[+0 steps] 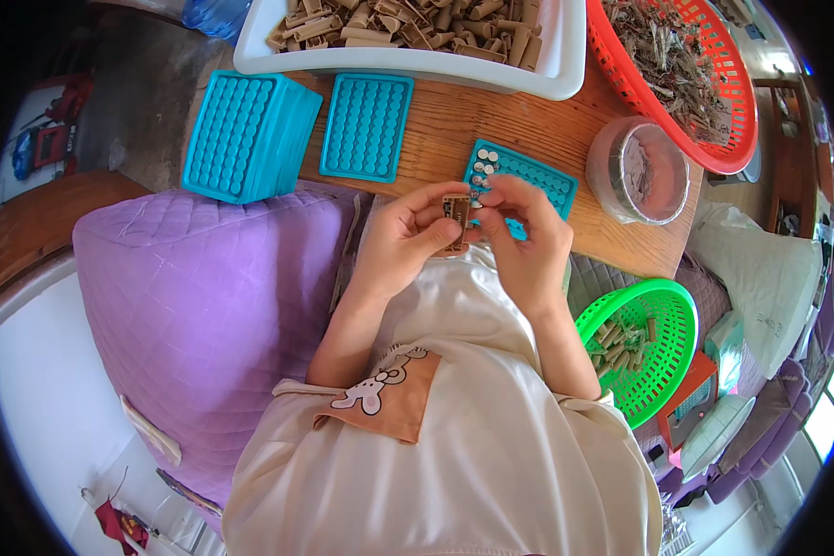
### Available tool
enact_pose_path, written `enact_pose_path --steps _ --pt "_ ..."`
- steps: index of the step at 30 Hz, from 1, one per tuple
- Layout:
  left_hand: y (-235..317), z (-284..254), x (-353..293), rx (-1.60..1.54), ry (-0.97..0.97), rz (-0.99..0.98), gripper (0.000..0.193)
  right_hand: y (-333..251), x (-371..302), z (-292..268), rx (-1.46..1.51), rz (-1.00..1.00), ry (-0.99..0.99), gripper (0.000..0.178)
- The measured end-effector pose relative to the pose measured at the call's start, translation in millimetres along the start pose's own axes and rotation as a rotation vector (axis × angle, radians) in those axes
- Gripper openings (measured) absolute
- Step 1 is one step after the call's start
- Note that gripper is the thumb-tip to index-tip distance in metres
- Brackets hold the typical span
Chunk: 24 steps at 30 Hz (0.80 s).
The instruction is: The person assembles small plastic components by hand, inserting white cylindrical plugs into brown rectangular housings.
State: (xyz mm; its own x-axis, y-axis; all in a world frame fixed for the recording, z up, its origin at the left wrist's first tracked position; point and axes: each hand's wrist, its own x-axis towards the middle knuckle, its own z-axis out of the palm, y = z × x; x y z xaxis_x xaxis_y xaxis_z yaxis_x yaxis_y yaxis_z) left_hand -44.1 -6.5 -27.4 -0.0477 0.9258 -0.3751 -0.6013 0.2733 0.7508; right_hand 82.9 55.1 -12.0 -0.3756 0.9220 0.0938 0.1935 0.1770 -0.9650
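— While you're at that counter (454, 120), what've you got?
— My left grip (406, 233) is clamped on a brown piece (456, 219) near the part-filled blue tray (530, 178). Right grip (534, 230) is bunched beside it, can't tell if it's holding anything tbh.

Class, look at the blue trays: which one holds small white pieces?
The tray partly behind the right hand: white pieces sit at its left end, while none show on the single middle tray or the stack.
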Motion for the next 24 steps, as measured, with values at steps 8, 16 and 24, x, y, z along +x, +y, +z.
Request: enact_pose_path --steps 8,16,24 --pt "-12.2 -1.7 6.0 0.092 0.083 0.023 0.029 13.8 5.8 -5.2 -0.214 -0.296 -0.18 0.011" --pt "-10.9 -8.3 4.0 0.071 0.074 -0.021 0.022 57.3 29.8 -17.0 -0.412 -0.104 -0.073 0.03" --pt "-13.2 -9.6 3.4 0.064 0.023 -0.009 0.023 60.3 39.1 -10.4 -0.458 0.059 -0.053 0.026"
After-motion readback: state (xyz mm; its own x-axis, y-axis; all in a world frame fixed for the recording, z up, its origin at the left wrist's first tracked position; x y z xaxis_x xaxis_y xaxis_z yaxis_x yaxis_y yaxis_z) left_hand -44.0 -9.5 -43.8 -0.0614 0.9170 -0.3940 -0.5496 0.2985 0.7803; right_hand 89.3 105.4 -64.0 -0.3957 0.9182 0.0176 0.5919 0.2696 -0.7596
